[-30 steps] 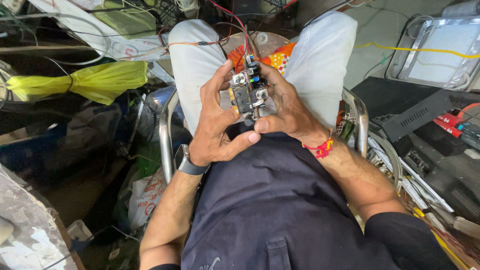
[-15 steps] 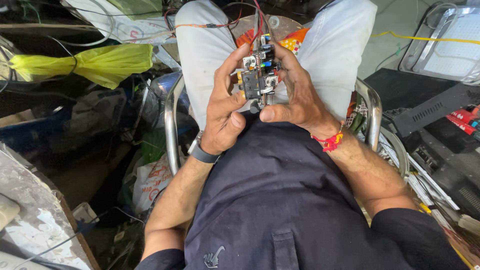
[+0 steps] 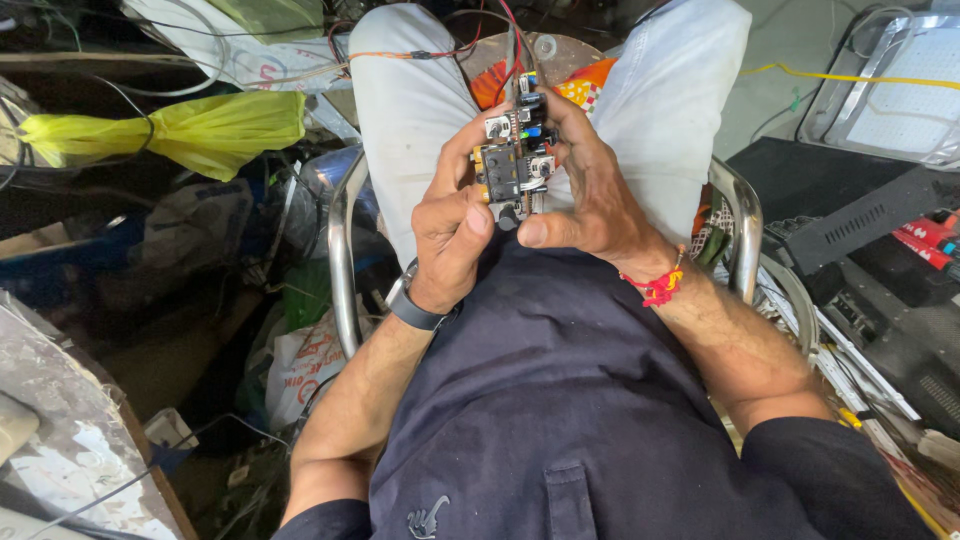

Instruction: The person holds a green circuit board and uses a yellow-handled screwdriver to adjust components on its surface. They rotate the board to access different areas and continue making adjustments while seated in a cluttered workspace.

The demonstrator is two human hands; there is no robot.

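Both my hands hold a small circuit board (image 3: 512,152) over my lap, its component side facing up with black blocks, a blue part and silver parts on it. My left hand (image 3: 452,228) grips its left edge, with a dark watch band on the wrist. My right hand (image 3: 585,195) grips its right edge with the thumb pressed near the board's bottom; a red thread band circles that wrist. Red and black wires (image 3: 505,35) run from the board's far end away past my knees.
I sit in a metal-framed chair (image 3: 343,250) wearing light trousers (image 3: 410,110) and a dark shirt. A yellow plastic bag (image 3: 200,128) lies to the left. A black flat device (image 3: 850,215) and a grey panel (image 3: 890,85) lie to the right. Clutter and wires cover the floor.
The view has shifted slightly. My hands have stayed on the board, with the fingers shifting a little on its edges.
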